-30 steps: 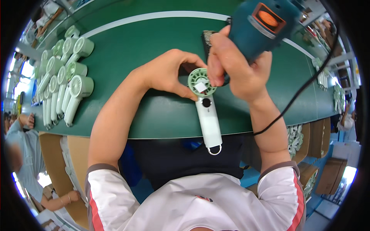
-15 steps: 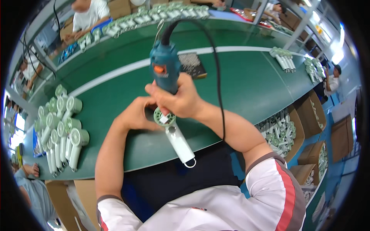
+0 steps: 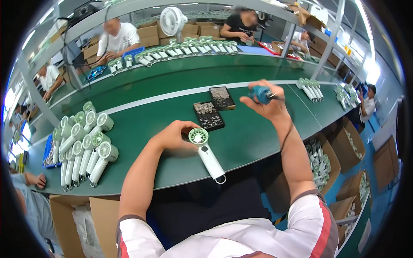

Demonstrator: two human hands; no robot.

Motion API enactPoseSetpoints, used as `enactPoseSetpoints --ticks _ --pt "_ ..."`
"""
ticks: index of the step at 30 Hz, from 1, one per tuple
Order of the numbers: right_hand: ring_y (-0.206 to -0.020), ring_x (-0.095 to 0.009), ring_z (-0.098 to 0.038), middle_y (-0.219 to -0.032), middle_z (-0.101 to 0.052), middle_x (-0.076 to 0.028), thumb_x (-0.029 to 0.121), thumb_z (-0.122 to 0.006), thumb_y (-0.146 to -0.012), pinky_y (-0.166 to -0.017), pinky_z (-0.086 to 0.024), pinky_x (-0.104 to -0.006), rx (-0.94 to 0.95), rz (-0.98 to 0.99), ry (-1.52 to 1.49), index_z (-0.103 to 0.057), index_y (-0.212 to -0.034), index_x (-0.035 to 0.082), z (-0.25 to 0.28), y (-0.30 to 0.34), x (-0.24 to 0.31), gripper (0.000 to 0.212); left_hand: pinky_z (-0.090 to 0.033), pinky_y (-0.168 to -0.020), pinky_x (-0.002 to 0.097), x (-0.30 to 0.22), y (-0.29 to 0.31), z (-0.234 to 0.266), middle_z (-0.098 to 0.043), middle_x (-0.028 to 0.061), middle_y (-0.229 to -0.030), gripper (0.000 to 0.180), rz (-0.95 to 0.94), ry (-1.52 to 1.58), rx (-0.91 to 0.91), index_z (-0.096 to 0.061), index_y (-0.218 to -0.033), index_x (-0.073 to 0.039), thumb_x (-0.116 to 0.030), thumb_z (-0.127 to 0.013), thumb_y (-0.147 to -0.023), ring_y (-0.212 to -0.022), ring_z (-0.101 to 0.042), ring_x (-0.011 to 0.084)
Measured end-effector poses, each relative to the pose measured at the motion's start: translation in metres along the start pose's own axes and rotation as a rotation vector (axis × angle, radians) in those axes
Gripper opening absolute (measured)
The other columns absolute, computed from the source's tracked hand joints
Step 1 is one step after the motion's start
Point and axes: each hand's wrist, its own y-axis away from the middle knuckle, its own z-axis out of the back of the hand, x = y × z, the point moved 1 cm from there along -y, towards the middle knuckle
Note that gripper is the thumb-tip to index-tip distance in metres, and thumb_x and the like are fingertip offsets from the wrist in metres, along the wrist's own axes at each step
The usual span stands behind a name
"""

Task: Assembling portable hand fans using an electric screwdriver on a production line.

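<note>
My left hand [image 3: 177, 136] grips the green head of a white handheld fan [image 3: 211, 161] at the front edge of the green bench. The fan's handle slants toward me, with a wire loop at its end. Out to the right, above the bench, my right hand [image 3: 270, 103] is closed round a teal electric screwdriver [image 3: 260, 94], whose dark cord trails down past my forearm. Between my hands, farther back, lie two black trays of small metal pieces: a nearer tray [image 3: 208, 115] and a farther tray [image 3: 223, 98].
Several handheld fans [image 3: 81, 148] stand clustered at the left beside a blue bin [image 3: 49, 157]. More fans [image 3: 309, 89] lie at the far right. Cardboard boxes [image 3: 329, 165] of parts stand right of the bench. Across it, other people work beside a row of fans [image 3: 185, 48].
My right hand has lifted the screwdriver off the fan's head and swung it right and away. The nearer tray has come into view. My left hand still holds the fan.
</note>
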Motion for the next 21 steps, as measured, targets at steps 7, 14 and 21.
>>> enactPoseSetpoints --ticks 7,14,21 --pt "-0.117 -0.037 -0.063 -0.136 -0.06 -0.017 -0.005 -0.071 -0.073 -0.103 -0.052 -0.0438 0.536 -0.069 0.204 -0.064 -0.119 0.005 -0.067 0.097 -0.072 0.047 -0.054 -0.097 0.0328 0.013 0.009 0.0 -0.075 0.0076 -0.112 0.068 -0.044 0.04 -0.018 -0.067 -0.128 0.0 -0.009 -0.094 -0.066 -0.104 -0.071 0.0165" --pt "-0.121 -0.036 -0.062 -0.141 -0.058 -0.016 -0.004 -0.064 -0.083 -0.105 -0.052 -0.0409 0.584 -0.058 0.232 -0.064 -0.128 0.004 -0.088 0.102 -0.079 0.045 -0.056 -0.095 0.0331 0.014 0.0 0.0 -0.076 0.0097 -0.109 0.066 -0.071 0.034 -0.047 -0.068 -0.126 0.003 -0.008 -0.093 -0.066 -0.1 -0.072 0.017" --pt "-0.119 -0.033 -0.066 -0.142 -0.058 -0.017 -0.005 -0.068 -0.084 -0.099 -0.056 -0.0399 0.401 -0.216 0.361 -0.06 -0.138 0.002 -0.061 0.099 -0.038 0.055 -0.057 -0.094 0.0336 0.012 0.005 -0.003 -0.077 0.0096 -0.106 0.064 -0.074 0.003 -0.079 -0.07 -0.122 0.003 -0.013 -0.094 -0.065 -0.097 -0.074 0.0178"
